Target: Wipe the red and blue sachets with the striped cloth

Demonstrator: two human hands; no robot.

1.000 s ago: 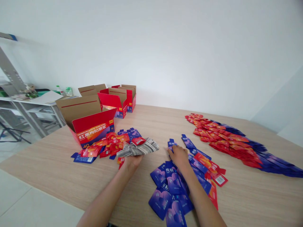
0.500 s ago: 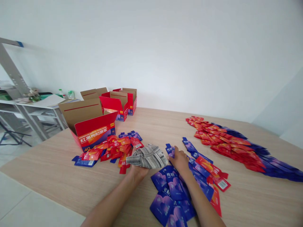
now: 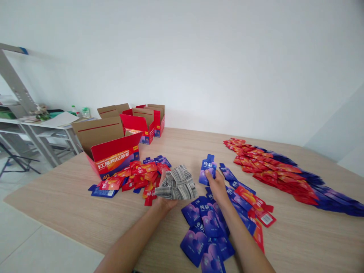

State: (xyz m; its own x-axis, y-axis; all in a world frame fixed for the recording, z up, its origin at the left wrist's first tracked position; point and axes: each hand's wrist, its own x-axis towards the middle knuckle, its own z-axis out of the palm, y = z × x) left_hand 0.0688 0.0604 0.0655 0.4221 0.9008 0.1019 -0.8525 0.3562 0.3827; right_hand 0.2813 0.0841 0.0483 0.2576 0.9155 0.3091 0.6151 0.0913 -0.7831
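My left hand (image 3: 167, 203) is closed around a grey striped cloth (image 3: 179, 184), its fingers partly hidden under the folds. A blue-purple pouch (image 3: 205, 172) with a narrow spout end stands upright in my right hand (image 3: 217, 185), pinched between thumb and fingers above the table. Below and beside my right forearm lie loose blue-purple pouches (image 3: 210, 222), overlapping one another. A few red pouches (image 3: 253, 199) lie just right of that forearm. Left of the cloth is a mixed heap of red and blue pouches (image 3: 142, 172).
An open red carton (image 3: 115, 157) stands behind the left heap, with more open cartons (image 3: 139, 123) farther back. A long row of red and blue pouches (image 3: 273, 172) stretches along the right of the wooden table (image 3: 57, 201). A grey desk (image 3: 54, 127) stands at far left.
My right hand has lifted the blue pouch off the pile, raising it slightly and turning its front toward me. The cloth in my left hand has tilted and shifted a little left.
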